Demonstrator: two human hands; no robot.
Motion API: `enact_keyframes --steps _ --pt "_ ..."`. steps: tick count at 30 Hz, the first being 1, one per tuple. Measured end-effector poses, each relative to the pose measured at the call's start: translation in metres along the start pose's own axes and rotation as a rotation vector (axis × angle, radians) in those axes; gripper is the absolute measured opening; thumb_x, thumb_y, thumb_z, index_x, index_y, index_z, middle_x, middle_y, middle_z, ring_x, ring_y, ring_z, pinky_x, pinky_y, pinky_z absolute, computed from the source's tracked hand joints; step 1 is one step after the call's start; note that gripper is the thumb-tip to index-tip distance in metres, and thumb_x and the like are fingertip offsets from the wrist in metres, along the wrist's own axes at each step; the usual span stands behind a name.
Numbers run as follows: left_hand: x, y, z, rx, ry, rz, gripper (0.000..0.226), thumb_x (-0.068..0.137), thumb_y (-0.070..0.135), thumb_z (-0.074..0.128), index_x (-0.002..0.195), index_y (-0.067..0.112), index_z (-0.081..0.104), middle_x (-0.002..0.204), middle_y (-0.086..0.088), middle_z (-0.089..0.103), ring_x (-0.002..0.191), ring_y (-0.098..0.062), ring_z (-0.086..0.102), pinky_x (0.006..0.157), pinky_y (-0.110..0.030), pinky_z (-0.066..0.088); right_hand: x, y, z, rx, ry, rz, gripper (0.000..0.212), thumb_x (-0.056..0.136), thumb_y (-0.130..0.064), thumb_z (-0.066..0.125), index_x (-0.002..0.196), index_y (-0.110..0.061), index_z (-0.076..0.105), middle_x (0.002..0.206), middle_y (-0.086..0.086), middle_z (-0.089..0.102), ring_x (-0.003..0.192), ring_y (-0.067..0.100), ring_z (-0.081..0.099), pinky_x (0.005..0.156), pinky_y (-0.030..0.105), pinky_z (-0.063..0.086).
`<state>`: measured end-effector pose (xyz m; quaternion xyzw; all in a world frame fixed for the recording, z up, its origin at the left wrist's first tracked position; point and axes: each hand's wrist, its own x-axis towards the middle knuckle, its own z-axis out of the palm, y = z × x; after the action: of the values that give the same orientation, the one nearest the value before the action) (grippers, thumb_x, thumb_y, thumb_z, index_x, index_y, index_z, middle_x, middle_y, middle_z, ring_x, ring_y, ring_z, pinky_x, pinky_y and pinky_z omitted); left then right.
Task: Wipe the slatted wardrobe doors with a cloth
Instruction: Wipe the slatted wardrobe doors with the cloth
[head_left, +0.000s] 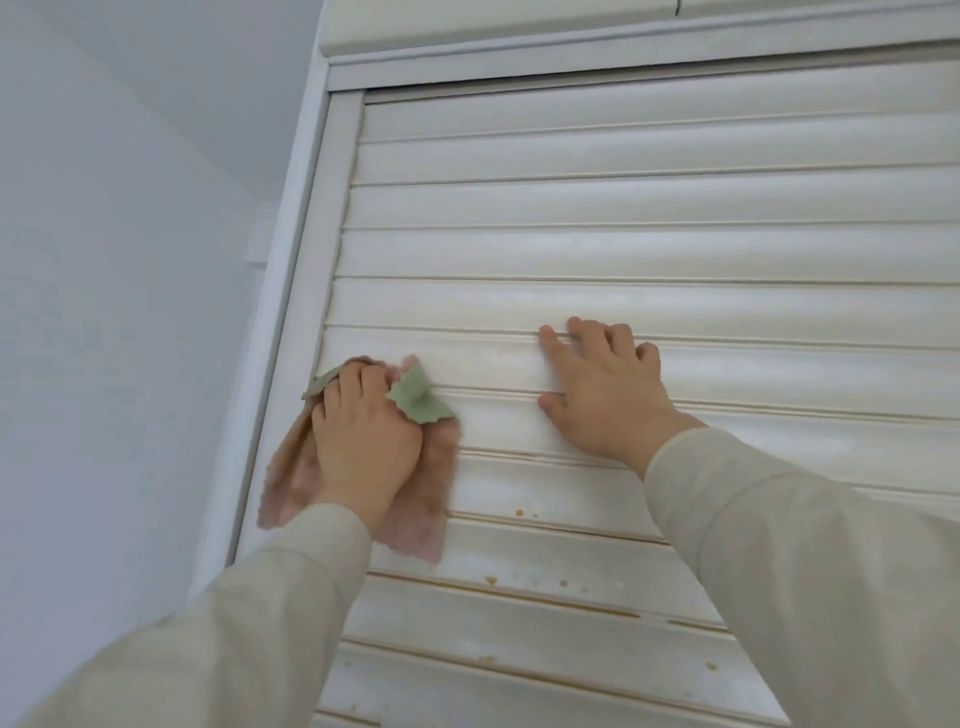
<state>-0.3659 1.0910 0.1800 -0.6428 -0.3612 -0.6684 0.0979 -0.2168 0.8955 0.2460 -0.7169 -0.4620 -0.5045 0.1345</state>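
Pink fleecy cloth with a green reverse (415, 499) is the working item, and in the head view, the only one supplied, it lies pressed against the white slatted wardrobe door (649, 249) at that door's left edge, hard against the white vertical door frame (291, 291). Your left hand (363, 431) lies on top of the cloth with its fingers curled over the bunched upper part, gripping it; loose pink ends hang below the hand and one green corner is folded up to the right of it. Your right hand (602, 389) rests flat on the same door, to the right of the cloth and apart from it, fingers spread and straight, holding nothing and apparently bracing the door.

Small brownish spots (519, 513) sit on the slats below and to the right of the cloth, with yellowish staining in the grooves lower on the door.

Risks, as judged:
- Gripped this bunched, the cloth gives a small contact patch; grooves between slats may be skipped.
- The folded-up green corner and hanging ends do no wiping and could drag dirt onto slats already cleaned.
- Your bracing hand may leave fingermarks on the door.
- Lower spots look dried; a light pass may only smear them.
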Motion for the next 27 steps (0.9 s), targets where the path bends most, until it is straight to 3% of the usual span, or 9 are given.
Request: enact_keyframes --steps 5,8,11,16,17,20,22,25,27 --pt "-0.017 0.069 0.006 -0.072 -0.196 0.361 0.077 0.088 0.051 0.031 0.158 0.029 0.006 0.159 0.005 0.019 0.145 -0.022 0.019 0.119 -0.048 0.017 -0.002 -0.001 0.006 0.024 0.038 -0.007 0.073 0.092 -0.05 0.042 0.155 -0.032 0.009 0.159 0.0 0.009 0.139 0.028 0.013 0.106 0.049 0.022" --pt "-0.026 0.081 0.009 -0.12 -0.304 0.575 0.067 0.098 0.051 0.031 0.158 0.035 0.006 0.164 0.007 0.019 0.15 -0.018 0.018 0.123 -0.041 0.015 -0.004 0.003 0.007 0.025 0.04 -0.024 0.08 0.088 -0.048 0.049 0.155 -0.033 0.008 0.16 0.0 0.007 0.14 0.028 0.012 0.106 0.048 0.021" --pt "-0.003 0.029 0.013 -0.236 -0.26 0.333 0.062 0.099 0.046 0.041 0.155 0.026 0.024 0.156 -0.006 0.037 0.141 -0.024 0.036 0.118 -0.035 0.025 -0.003 0.002 0.008 0.037 0.039 -0.024 0.078 0.09 -0.053 0.047 0.155 -0.032 0.008 0.161 0.0 0.006 0.141 0.027 0.01 0.107 0.048 0.02" --pt "0.007 0.002 0.001 -0.046 -0.076 -0.015 0.067 0.092 0.039 0.046 0.152 0.017 0.027 0.151 -0.006 0.035 0.14 -0.029 0.03 0.118 -0.049 0.023 -0.001 -0.001 0.013 0.057 0.031 0.012 0.076 0.092 -0.054 0.044 0.155 -0.033 0.007 0.16 0.0 0.005 0.142 0.027 0.007 0.112 0.051 0.017" --pt "0.001 0.018 -0.006 -0.067 -0.085 0.013 0.062 0.09 0.036 0.05 0.148 0.02 0.034 0.148 -0.005 0.04 0.137 -0.029 0.034 0.116 -0.047 0.025 0.0 -0.002 0.013 0.064 0.031 0.018 0.076 0.092 -0.053 0.044 0.155 -0.032 0.007 0.16 0.0 0.005 0.143 0.028 0.006 0.112 0.051 0.017" --pt "-0.029 0.05 -0.007 -0.058 -0.173 0.443 0.061 0.092 0.045 0.04 0.151 0.035 0.027 0.146 0.003 0.041 0.136 -0.022 0.033 0.116 -0.046 0.022 0.0 -0.004 0.014 0.07 0.041 0.021 0.078 0.09 -0.054 0.046 0.155 -0.032 0.008 0.161 0.001 0.005 0.143 0.028 0.005 0.111 0.052 0.018" --pt "-0.021 0.035 -0.003 0.003 -0.239 0.494 0.062 0.093 0.056 0.036 0.151 0.035 0.028 0.145 0.002 0.042 0.134 -0.023 0.034 0.114 -0.046 0.025 -0.003 -0.004 0.015 0.08 0.041 0.03 0.078 0.091 -0.055 0.045 0.155 -0.032 0.007 0.162 0.001 0.003 0.144 0.028 0.003 0.112 0.052 0.017" --pt "-0.006 -0.01 -0.006 -0.047 -0.168 0.086 0.059 0.092 0.055 0.047 0.143 0.026 0.039 0.136 -0.009 0.045 0.126 -0.031 0.038 0.108 -0.047 0.032 -0.007 -0.005 0.017 0.06 0.04 0.027 0.076 0.094 -0.054 0.04 0.156 -0.03 0.003 0.162 0.001 -0.003 0.147 0.029 -0.001 0.115 0.052 0.012" --pt "-0.004 -0.037 -0.003 -0.008 -0.041 -0.005 0.051 0.091 0.05 0.04 0.127 0.015 0.05 0.12 -0.014 0.054 0.111 -0.034 0.045 0.098 -0.047 0.037 -0.007 -0.006 0.018 0.06 0.026 0.026 0.075 0.095 -0.054 0.039 0.156 -0.031 0.002 0.163 0.001 -0.006 0.148 0.029 -0.004 0.116 0.052 0.01"
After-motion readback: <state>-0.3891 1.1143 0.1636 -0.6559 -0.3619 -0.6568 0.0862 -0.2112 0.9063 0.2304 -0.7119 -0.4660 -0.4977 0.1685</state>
